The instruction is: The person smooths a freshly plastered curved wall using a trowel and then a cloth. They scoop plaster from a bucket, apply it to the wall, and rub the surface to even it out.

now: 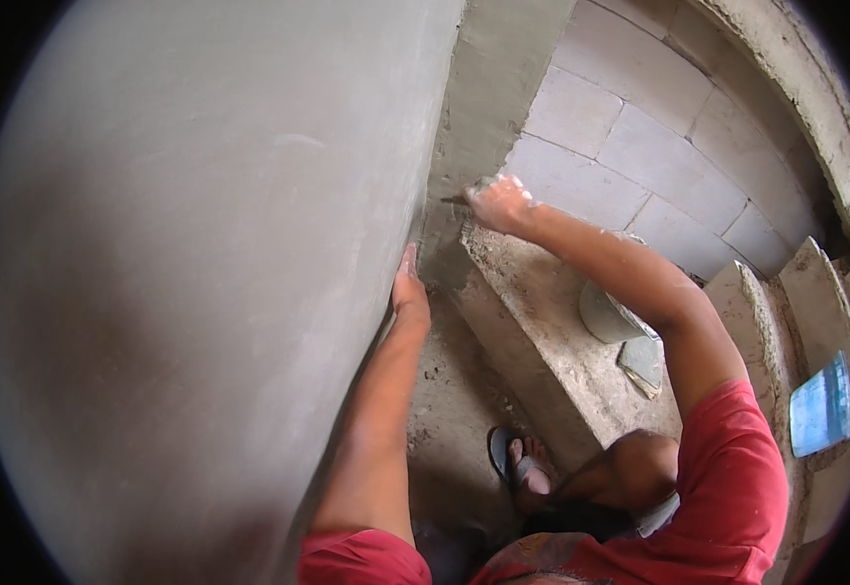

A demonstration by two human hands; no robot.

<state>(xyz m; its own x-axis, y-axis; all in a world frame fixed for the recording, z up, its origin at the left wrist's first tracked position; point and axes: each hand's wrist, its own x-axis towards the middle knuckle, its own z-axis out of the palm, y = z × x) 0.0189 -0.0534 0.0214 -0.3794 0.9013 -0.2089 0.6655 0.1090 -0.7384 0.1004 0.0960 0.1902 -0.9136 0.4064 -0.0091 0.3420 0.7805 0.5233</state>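
My right hand [501,205], smeared with white plaster, is closed on a thin, dark-edged tool that looks like a trowel [454,200]. The fist hides most of it. Its edge lies at the narrow strip of damp grey plaster [496,78] beside the big wall face. Lower down, my left hand [410,288] rests against the corner edge of the smooth grey plastered wall [220,244], its visible fingers stretched upward. I see nothing held in that hand.
Bare concrete steps [542,302] rise at the right. On them stand a bucket [605,317], partly behind my right arm, and a flat grey slab piece [641,363]. A blue, shiny container [821,408] sits farther right. Pale blocks [630,127] form the back wall. My sandalled foot [530,468] is below.
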